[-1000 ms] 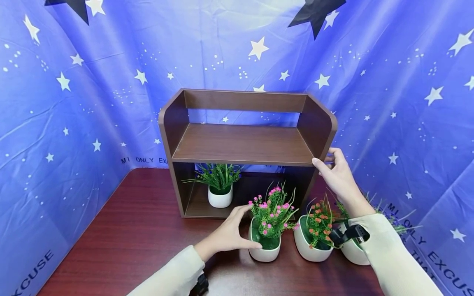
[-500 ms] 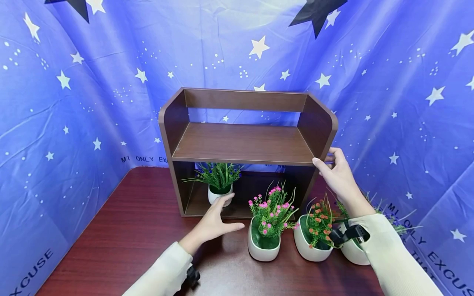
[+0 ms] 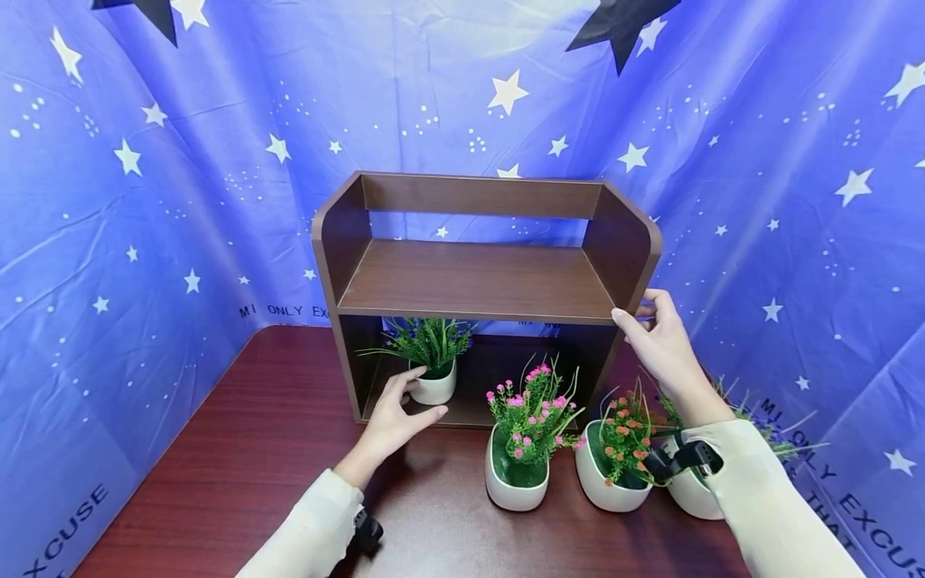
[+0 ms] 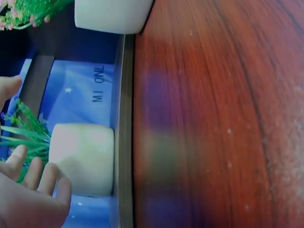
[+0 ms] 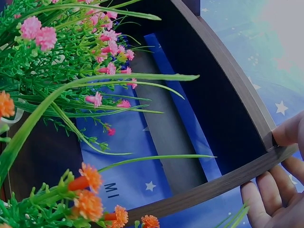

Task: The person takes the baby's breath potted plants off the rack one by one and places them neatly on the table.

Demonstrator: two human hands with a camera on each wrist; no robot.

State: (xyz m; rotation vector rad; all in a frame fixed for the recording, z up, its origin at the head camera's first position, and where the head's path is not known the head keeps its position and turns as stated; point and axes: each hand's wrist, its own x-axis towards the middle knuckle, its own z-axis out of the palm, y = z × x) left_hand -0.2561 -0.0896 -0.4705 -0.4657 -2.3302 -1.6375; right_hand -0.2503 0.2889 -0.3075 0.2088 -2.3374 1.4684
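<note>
A small brown two-tier wooden shelf (image 3: pixel 477 281) stands on the table. In its lower tier, toward the left, sits a white pot (image 3: pixel 435 391) with grassy leaves and small blue flowers. My left hand (image 3: pixel 386 423) is at the front left of this pot, thumb spread away from the fingers; in the left wrist view, the fingers (image 4: pixel 47 178) are beside the white pot, and contact is hard to tell. My right hand (image 3: pixel 663 351) grips the shelf's right side panel, thumb on the front edge and fingers around the outer side.
In front of the shelf stand a pink-flowered potted plant (image 3: pixel 516 482), an orange-flowered one (image 3: pixel 613 491), and a third pot (image 3: pixel 694 491) partly hidden by the right forearm. A blue star-printed cloth (image 3: pixel 433 88) surrounds the dark red table (image 3: pixel 238 449).
My left hand has moved left and away from the pink-flowered pot to the blue-flowered pot in the shelf. The right hand keeps its grip on the side panel.
</note>
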